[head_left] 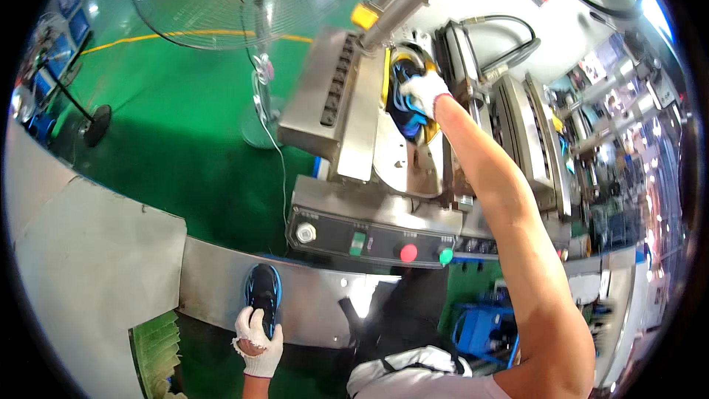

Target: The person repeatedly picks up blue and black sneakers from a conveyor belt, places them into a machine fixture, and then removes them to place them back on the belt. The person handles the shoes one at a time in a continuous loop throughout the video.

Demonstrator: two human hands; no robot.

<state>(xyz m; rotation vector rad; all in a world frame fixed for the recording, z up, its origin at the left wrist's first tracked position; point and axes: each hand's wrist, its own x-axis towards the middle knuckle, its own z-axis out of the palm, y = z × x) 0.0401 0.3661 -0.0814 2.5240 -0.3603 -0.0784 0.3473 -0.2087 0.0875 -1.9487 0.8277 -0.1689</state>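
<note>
A black shoe with blue trim point(264, 288) rests on the metal ledge at the lower left, toe pointing away from me. My left hand point(258, 341), in a white knitted glove, is closed round its heel end. Farther off, my right arm reaches into the open bay of a pressing machine point(413, 170). There my right hand point(426, 94), also gloved in white, grips a second black-and-blue shoe point(405, 114). That shoe sits between yellow pads; its far part is partly hidden by the hand.
The machine's front panel point(384, 245) has a red button point(408, 253), a green button point(446, 256) and a round knob point(305, 233). A standing fan point(258, 66) is behind it. A grey table point(88, 251) lies left, green sheets point(155, 351) below it. Similar machine parts point(528, 133) stand right.
</note>
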